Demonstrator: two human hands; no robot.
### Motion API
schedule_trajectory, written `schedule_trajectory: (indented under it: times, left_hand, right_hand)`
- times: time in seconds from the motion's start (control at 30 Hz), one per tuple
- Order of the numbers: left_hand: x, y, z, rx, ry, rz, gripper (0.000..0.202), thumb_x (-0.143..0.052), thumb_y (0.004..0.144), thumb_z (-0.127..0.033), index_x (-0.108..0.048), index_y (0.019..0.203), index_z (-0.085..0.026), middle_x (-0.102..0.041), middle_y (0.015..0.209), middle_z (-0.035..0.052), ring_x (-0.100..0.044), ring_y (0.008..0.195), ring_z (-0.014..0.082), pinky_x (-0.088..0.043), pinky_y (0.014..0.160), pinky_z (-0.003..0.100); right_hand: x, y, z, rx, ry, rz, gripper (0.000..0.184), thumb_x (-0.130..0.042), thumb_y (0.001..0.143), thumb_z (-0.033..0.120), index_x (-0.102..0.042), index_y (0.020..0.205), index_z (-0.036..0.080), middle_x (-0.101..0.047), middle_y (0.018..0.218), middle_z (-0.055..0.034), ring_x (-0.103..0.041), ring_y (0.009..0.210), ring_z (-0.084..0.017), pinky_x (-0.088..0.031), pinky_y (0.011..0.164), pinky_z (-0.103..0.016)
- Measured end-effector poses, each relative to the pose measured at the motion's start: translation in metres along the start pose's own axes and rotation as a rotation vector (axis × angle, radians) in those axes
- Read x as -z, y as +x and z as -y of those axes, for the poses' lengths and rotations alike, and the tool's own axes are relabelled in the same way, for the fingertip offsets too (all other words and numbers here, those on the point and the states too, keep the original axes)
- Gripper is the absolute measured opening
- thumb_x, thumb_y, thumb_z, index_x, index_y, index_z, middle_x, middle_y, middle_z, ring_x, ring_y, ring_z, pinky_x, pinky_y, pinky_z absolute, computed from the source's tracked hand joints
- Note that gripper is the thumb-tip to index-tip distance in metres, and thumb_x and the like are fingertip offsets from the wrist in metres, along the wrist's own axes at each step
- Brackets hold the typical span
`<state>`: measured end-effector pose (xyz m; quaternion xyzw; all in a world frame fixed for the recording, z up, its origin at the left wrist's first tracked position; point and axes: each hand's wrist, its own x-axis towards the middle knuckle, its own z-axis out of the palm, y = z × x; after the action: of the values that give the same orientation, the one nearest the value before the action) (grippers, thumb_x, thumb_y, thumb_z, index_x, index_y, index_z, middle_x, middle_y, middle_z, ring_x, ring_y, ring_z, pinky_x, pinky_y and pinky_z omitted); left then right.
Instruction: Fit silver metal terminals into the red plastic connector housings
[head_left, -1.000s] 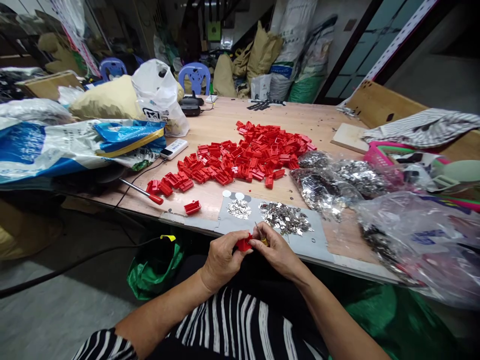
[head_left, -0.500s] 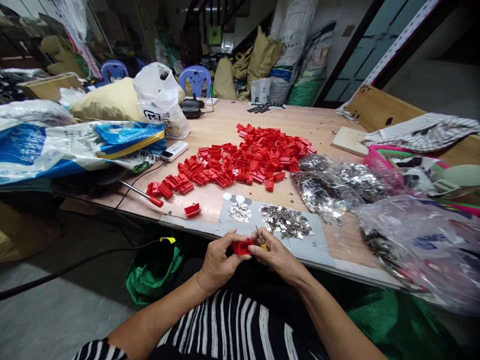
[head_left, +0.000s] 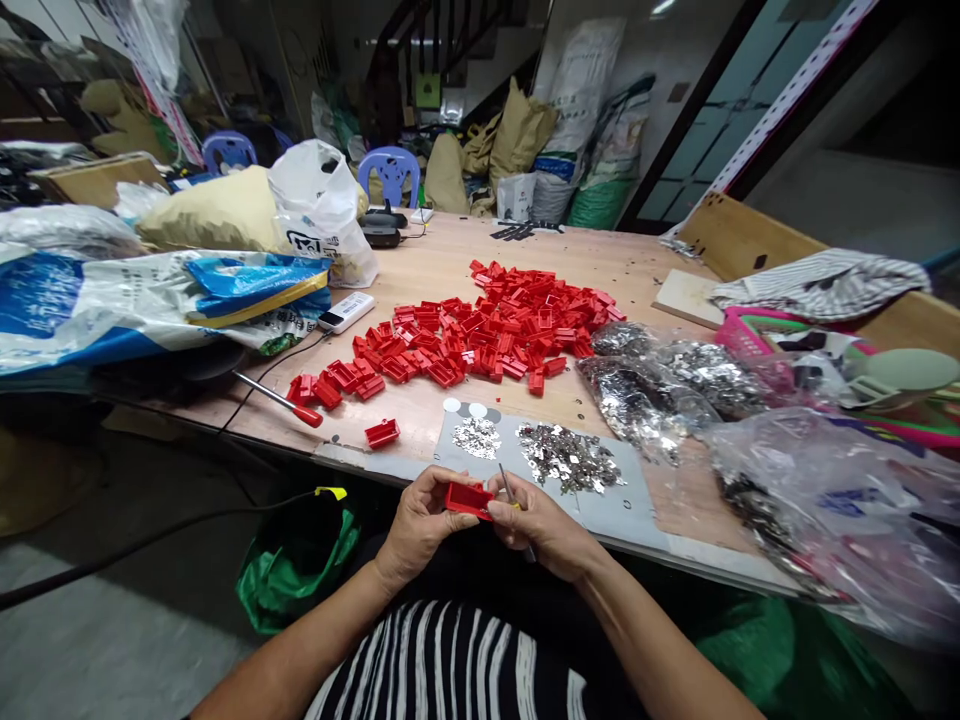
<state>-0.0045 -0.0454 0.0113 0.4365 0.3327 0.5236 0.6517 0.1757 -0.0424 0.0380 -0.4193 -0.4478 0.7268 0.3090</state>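
"Head view: where is the red plastic housing [head_left: 469, 501] held, and how is it turned?"

"It is held just off the near edge of the bench [head_left: 435, 245], between the two hands, with its long axis running roughly left to right and its open side showing. Its left end is gripped by the left hand [head_left: 415, 522], whose fingers are pinched close about it."

"And the right end?"

"It is met by the right hand [head_left: 541, 522]. Those fingers are curled closed around a thin-shafted hand tool [head_left: 506, 484] (yellow is seen at its grip), its shaft tipped upward. Whether the housing is also pinched there cannot be told."

"Which hand is nearer?"

"Neither can be put ahead; an end is bordered by each."

"What can be counted?"

"One housing in the hands; one lone housing [head_left: 382, 433] on the bench; one heap of red housings [head_left: 510, 325] (too tangled to be counted singly); two piles, a smaller metal pile [head_left: 476, 438] and a larger metal pile [head_left: 570, 460], both laid on one grey mat [head_left: 637, 508]; one red-handled tool [head_left: 307, 415], to their left."
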Motion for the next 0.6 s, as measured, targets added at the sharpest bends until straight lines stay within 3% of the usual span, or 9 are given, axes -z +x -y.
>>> schedule_trajectory:
  times: [0.07,0.17,0.23,0.27,0.4,0.6]
  left_hand:
    - [0.002,0.004,0.002,-0.006,-0.022,-0.076,0.033,-0.08,0.066,-0.018,-0.061,0.094,-0.018,-0.073,0.097,0.0026,-0.068,0.09,0.0154,-0.052,0.086,0.027]
    - [0.006,0.009,0.002,-0.037,0.01,-0.177,0.032,-0.078,0.069,-0.019,-0.06,0.096,-0.018,-0.072,0.097,0.0023,-0.067,0.088,0.0141,-0.052,0.084,0.027]
    - [0.009,0.01,0.001,-0.063,0.067,-0.207,0.033,-0.077,0.069,-0.021,-0.061,0.096,-0.017,-0.071,0.097,0.003,-0.067,0.088,0.015,-0.052,0.085,0.029]
    - [0.011,0.011,0.0,-0.075,0.1,-0.216,0.033,-0.077,0.069,-0.021,-0.061,0.097,-0.017,-0.071,0.097,0.0034,-0.067,0.088,0.0157,-0.053,0.085,0.029]
    - [0.016,0.012,0.001,-0.128,0.252,-0.232,0.032,-0.076,0.071,-0.025,-0.062,0.099,-0.017,-0.07,0.097,0.0044,-0.067,0.091,0.0179,-0.053,0.086,0.032]
    - [0.028,0.014,0.004,-0.204,0.461,-0.242,0.031,-0.071,0.076,-0.028,-0.061,0.104,-0.02,-0.069,0.103,0.0052,-0.066,0.095,0.0189,-0.052,0.089,0.033]
  right_hand:
    - [0.008,0.006,0.014,0.055,-0.266,-0.044,0.031,-0.065,0.078,0.048,-0.05,0.088,0.022,-0.054,0.07,0.0037,-0.043,0.052,-0.008,-0.028,0.047,-0.02]
    - [0.031,0.019,0.038,0.208,-0.812,-0.313,0.023,-0.061,0.083,0.042,-0.057,0.094,0.023,-0.064,0.1,-0.0041,-0.058,0.077,-0.016,-0.042,0.066,-0.028]
    - [0.049,0.031,0.053,0.192,-1.085,-0.499,0.017,-0.056,0.086,0.035,-0.059,0.097,0.023,-0.067,0.102,-0.0057,-0.061,0.089,-0.02,-0.043,0.077,-0.032]
    - [0.057,0.037,0.059,0.162,-1.18,-0.52,0.015,-0.053,0.087,0.03,-0.06,0.098,0.022,-0.068,0.103,-0.0063,-0.061,0.093,-0.021,-0.042,0.08,-0.032]
    - [0.073,0.06,0.072,0.072,-1.325,-0.505,0.015,-0.053,0.085,0.023,-0.065,0.092,0.02,-0.07,0.092,-0.0068,-0.062,0.086,-0.021,-0.041,0.072,-0.028]
    - [0.066,0.07,0.069,0.036,-1.372,-0.36,0.013,-0.057,0.079,0.019,-0.069,0.083,0.023,-0.071,0.083,-0.0016,-0.061,0.079,-0.017,-0.038,0.064,-0.023]
